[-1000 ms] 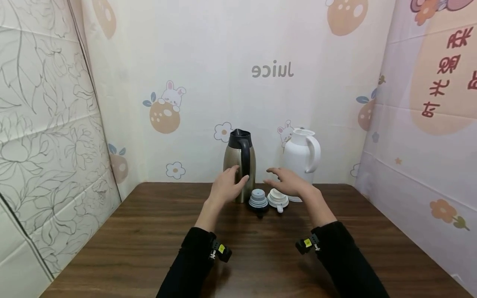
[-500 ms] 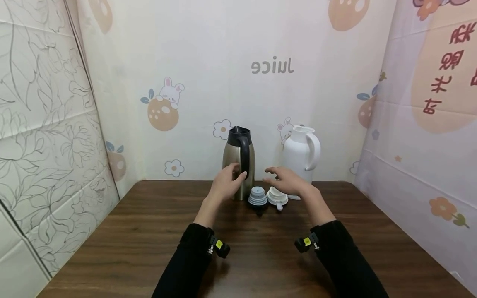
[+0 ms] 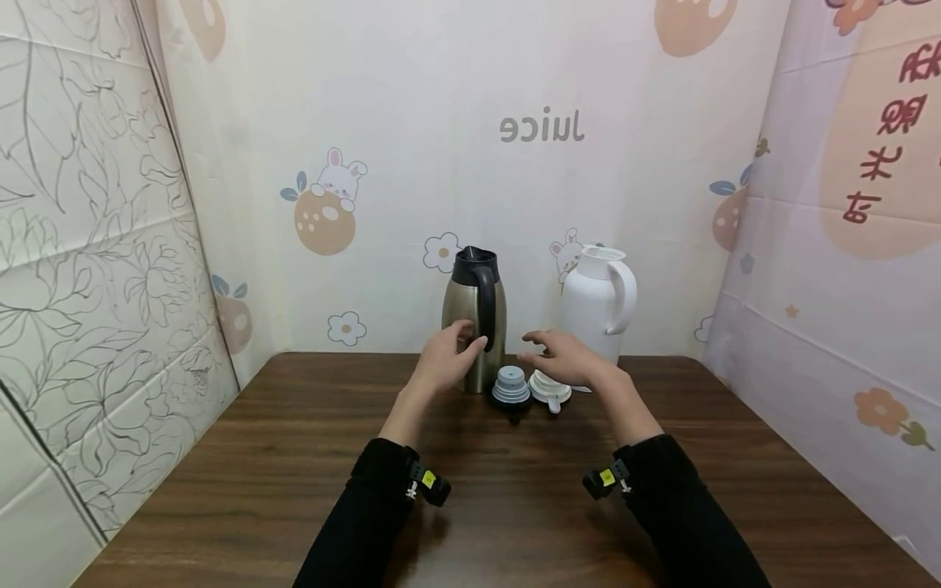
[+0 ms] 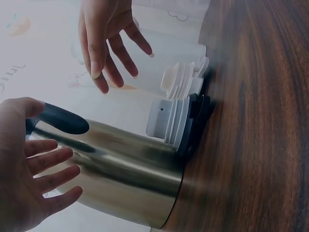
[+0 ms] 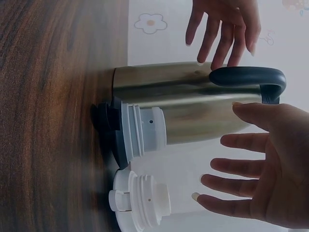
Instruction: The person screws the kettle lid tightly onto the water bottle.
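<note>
A gold-coloured metal vacuum jug (image 3: 456, 306) with a black collar stands upright at the back of the table, its black handle (image 3: 486, 302) facing me. Beside that handle is my left hand (image 3: 443, 358), fingers spread and thumb near the handle's lower end in the head view. My right hand (image 3: 569, 359) hovers with spread fingers in front of a white vacuum jug (image 3: 588, 302), holding nothing. Between the hands, two lids lie upside down: a grey and black stopper lid (image 3: 510, 384) and a white stopper lid (image 3: 544, 392). The right hand partly hides the white jug.
The brown wooden table (image 3: 507, 506) ends at a printed cloth backdrop (image 3: 412, 122) right behind the jugs. Cloth walls also stand to the left and right. Both jugs are without lids on their tops.
The head view has tilted slightly. Both hands stay almost still beside the jugs, and the jugs and lids keep their places.
</note>
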Demonstrator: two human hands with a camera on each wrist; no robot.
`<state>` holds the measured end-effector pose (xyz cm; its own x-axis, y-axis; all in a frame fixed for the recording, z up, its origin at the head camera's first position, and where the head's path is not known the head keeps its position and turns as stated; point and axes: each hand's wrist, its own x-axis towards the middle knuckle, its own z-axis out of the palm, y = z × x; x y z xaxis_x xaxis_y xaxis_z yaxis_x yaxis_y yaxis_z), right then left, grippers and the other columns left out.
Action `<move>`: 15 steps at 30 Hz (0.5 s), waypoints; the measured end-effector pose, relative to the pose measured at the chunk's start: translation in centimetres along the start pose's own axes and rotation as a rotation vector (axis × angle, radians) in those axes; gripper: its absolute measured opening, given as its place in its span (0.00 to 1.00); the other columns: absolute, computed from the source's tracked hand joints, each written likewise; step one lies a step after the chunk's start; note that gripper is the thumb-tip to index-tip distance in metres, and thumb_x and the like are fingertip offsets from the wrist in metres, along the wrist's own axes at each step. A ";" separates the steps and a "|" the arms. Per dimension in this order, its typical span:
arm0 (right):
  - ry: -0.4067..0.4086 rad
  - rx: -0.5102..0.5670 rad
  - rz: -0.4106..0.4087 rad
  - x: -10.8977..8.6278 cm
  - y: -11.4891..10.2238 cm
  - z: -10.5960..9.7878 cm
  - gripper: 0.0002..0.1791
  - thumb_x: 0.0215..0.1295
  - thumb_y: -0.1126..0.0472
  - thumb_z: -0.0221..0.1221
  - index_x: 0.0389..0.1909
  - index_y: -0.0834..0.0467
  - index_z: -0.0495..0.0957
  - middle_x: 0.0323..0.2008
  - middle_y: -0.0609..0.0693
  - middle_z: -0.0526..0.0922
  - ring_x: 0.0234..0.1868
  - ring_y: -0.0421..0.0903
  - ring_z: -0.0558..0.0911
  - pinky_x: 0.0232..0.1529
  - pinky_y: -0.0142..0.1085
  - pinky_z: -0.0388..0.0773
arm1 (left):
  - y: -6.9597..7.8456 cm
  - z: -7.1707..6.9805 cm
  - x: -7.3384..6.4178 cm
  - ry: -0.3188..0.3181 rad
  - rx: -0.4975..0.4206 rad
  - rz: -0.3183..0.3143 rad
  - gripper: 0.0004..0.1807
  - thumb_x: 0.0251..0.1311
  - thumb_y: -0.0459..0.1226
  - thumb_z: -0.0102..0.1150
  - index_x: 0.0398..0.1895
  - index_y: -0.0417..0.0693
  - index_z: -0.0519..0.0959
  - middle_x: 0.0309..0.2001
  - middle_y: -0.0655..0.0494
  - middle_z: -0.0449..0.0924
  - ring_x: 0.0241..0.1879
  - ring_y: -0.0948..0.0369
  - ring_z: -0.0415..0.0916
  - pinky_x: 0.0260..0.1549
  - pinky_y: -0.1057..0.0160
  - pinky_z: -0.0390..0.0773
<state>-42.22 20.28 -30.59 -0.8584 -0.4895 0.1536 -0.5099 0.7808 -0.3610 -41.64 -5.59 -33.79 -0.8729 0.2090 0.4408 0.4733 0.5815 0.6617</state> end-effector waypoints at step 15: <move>-0.017 -0.010 0.004 0.0 0.1 0.2 0.32 0.83 0.45 0.53 0.75 0.63 0.68 0.69 0.68 0.74 0.68 0.66 0.76 0.64 0.60 0.75 | 0.8 1.4 0.3 -0.044 -0.356 -0.086 0.38 0.76 0.58 0.54 0.81 0.49 0.63 0.75 0.42 0.69 0.75 0.45 0.68 0.70 0.44 0.70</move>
<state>-42.24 20.28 -30.79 -0.8592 -0.4931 0.1367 -0.5074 0.7864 -0.3523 -41.68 -3.93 -33.98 -0.9121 0.2093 0.3526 0.4023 0.2902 0.8683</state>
